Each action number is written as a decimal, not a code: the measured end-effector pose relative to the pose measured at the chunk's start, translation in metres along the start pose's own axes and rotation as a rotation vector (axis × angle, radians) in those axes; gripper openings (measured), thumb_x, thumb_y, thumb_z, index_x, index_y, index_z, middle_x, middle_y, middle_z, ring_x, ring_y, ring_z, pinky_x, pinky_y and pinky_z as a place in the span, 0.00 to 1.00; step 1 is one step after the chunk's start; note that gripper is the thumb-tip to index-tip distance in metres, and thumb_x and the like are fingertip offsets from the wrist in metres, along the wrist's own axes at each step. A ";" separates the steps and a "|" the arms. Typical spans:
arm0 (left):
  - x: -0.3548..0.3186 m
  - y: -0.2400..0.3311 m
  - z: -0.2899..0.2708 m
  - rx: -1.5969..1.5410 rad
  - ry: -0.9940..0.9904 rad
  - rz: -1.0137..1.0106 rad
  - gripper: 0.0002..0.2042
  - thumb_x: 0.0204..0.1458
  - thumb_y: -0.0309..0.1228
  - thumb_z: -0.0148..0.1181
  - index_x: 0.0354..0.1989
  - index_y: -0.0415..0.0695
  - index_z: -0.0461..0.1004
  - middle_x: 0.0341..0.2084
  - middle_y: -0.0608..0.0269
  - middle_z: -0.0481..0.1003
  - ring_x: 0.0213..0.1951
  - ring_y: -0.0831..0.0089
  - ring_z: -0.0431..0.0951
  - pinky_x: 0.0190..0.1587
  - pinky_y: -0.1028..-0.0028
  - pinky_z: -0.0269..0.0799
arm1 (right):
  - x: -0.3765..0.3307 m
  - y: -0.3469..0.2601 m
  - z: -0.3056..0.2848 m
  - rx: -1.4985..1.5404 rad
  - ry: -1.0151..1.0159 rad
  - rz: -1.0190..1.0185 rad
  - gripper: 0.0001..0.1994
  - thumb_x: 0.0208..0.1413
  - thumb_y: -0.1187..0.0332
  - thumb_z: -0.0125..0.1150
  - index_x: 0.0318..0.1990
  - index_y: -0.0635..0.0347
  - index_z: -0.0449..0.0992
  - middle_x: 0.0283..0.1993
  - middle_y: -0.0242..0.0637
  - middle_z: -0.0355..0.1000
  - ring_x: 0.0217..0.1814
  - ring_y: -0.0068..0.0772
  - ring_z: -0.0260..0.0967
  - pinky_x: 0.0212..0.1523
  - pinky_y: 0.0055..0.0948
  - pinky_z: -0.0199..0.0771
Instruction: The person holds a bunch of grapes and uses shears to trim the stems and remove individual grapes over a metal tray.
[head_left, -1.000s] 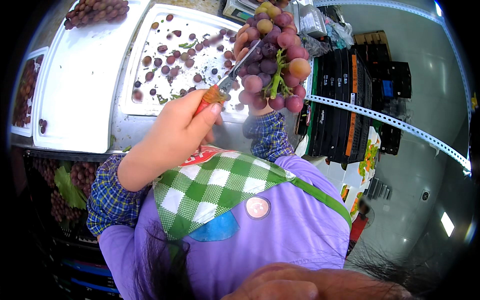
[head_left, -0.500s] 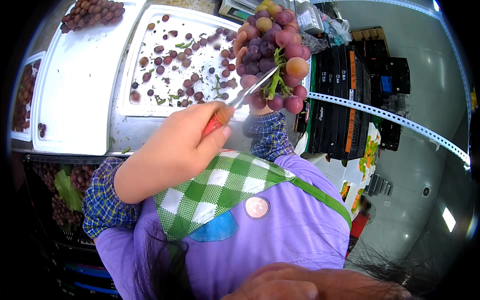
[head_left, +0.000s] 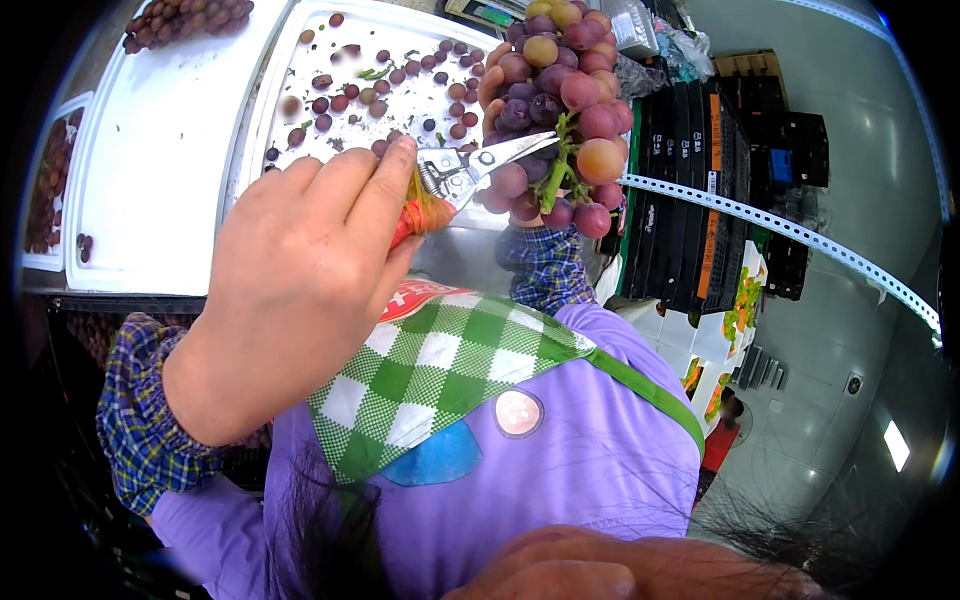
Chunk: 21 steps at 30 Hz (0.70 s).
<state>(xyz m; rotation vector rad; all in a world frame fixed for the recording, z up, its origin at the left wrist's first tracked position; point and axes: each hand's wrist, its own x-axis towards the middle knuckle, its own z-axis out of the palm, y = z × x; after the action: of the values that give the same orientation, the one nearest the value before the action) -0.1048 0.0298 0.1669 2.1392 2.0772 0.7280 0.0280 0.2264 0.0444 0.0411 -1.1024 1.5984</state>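
Note:
My right hand [head_left: 491,92] is closed around a bunch of grapes [head_left: 590,100], purple and red with a few yellowish ones. Most of that hand is hidden behind the fruit; only fingertips show on its left side. Closed on the red and orange handles of a pair of spring-loaded snips [head_left: 462,178] is my left hand [head_left: 300,240]. The silver blade tips touch or lie close to the green stem [head_left: 556,180] on the near face of the bunch. Behind the snips, loose grapes lie with stem scraps in a white foam tray [head_left: 268,110].
To the left lies a white board or tray [head_left: 150,170] with another grape bunch [head_left: 190,22] at its far end. A smaller tray [head_left: 42,262] holds more grapes. Stacked black crates [head_left: 690,200] and a perforated metal rail [head_left: 790,231] stand at right. A person in red [head_left: 718,445] is farther back.
My left hand has lifted and turned, so the snips now show their flat side and spring. The bunch has shifted slightly right in my right hand.

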 end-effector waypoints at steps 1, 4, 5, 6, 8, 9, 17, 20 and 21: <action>0.001 0.000 -0.002 0.004 -0.003 0.009 0.26 0.39 0.25 0.68 0.51 0.34 0.72 0.37 0.53 0.74 0.35 0.59 0.75 0.38 0.65 0.70 | 0.000 0.001 0.001 -0.016 -0.017 -0.032 0.31 0.53 0.44 0.58 0.59 0.54 0.63 0.60 0.38 0.64 0.59 0.44 0.68 0.58 0.48 0.71; 0.006 0.000 -0.006 0.036 -0.032 0.044 0.27 0.39 0.26 0.68 0.51 0.33 0.72 0.37 0.53 0.73 0.35 0.60 0.74 0.38 0.66 0.70 | 0.003 0.007 -0.001 -0.062 -0.075 -0.122 0.31 0.53 0.45 0.59 0.59 0.51 0.62 0.60 0.37 0.64 0.59 0.44 0.67 0.58 0.49 0.71; 0.006 0.002 -0.008 0.053 -0.043 0.054 0.27 0.39 0.26 0.68 0.51 0.33 0.72 0.37 0.53 0.73 0.35 0.61 0.74 0.38 0.66 0.70 | 0.004 0.007 -0.001 -0.066 -0.096 -0.149 0.31 0.53 0.45 0.59 0.60 0.50 0.62 0.61 0.37 0.64 0.59 0.44 0.67 0.58 0.49 0.71; 0.007 0.003 -0.009 0.060 -0.069 0.050 0.27 0.39 0.26 0.68 0.51 0.33 0.72 0.37 0.54 0.73 0.35 0.61 0.74 0.38 0.66 0.70 | 0.006 0.009 -0.003 -0.073 -0.118 -0.183 0.31 0.53 0.45 0.59 0.60 0.50 0.61 0.61 0.37 0.64 0.59 0.44 0.67 0.58 0.49 0.71; 0.008 0.006 -0.011 0.071 -0.123 0.044 0.27 0.39 0.26 0.68 0.51 0.33 0.72 0.36 0.54 0.73 0.35 0.61 0.74 0.38 0.66 0.70 | 0.010 0.013 -0.005 -0.088 -0.162 -0.246 0.31 0.53 0.45 0.60 0.60 0.48 0.61 0.61 0.37 0.64 0.59 0.44 0.67 0.58 0.49 0.71; 0.009 0.006 -0.011 0.070 -0.130 0.043 0.26 0.39 0.26 0.67 0.51 0.33 0.72 0.36 0.54 0.73 0.35 0.61 0.74 0.38 0.66 0.70 | 0.013 0.014 -0.007 -0.095 -0.181 -0.276 0.31 0.53 0.45 0.60 0.61 0.47 0.61 0.61 0.37 0.64 0.59 0.44 0.67 0.58 0.49 0.71; 0.013 0.008 -0.001 0.026 -0.117 0.035 0.26 0.40 0.25 0.67 0.51 0.33 0.71 0.35 0.55 0.72 0.34 0.61 0.73 0.38 0.66 0.70 | 0.029 0.030 -0.016 -0.133 -0.331 -0.523 0.32 0.53 0.46 0.61 0.63 0.41 0.59 0.61 0.36 0.64 0.59 0.43 0.67 0.57 0.49 0.71; 0.015 0.008 -0.001 0.029 -0.123 0.033 0.25 0.41 0.25 0.66 0.51 0.33 0.71 0.35 0.55 0.72 0.34 0.61 0.73 0.38 0.66 0.70 | 0.035 0.034 -0.020 -0.139 -0.387 -0.624 0.32 0.53 0.46 0.62 0.63 0.39 0.58 0.61 0.36 0.64 0.59 0.43 0.67 0.57 0.49 0.71; 0.015 0.008 -0.001 0.010 -0.123 0.035 0.25 0.41 0.25 0.66 0.51 0.32 0.72 0.35 0.55 0.72 0.34 0.61 0.73 0.37 0.66 0.70 | 0.038 0.037 -0.021 -0.138 -0.400 -0.667 0.32 0.53 0.47 0.62 0.63 0.38 0.58 0.61 0.36 0.64 0.59 0.43 0.67 0.57 0.49 0.70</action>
<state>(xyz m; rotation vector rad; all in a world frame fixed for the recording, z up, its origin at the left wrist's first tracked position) -0.0984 0.0432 0.1747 2.1721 1.9910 0.5747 -0.0043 0.2715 0.0309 0.5970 -1.3225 0.9283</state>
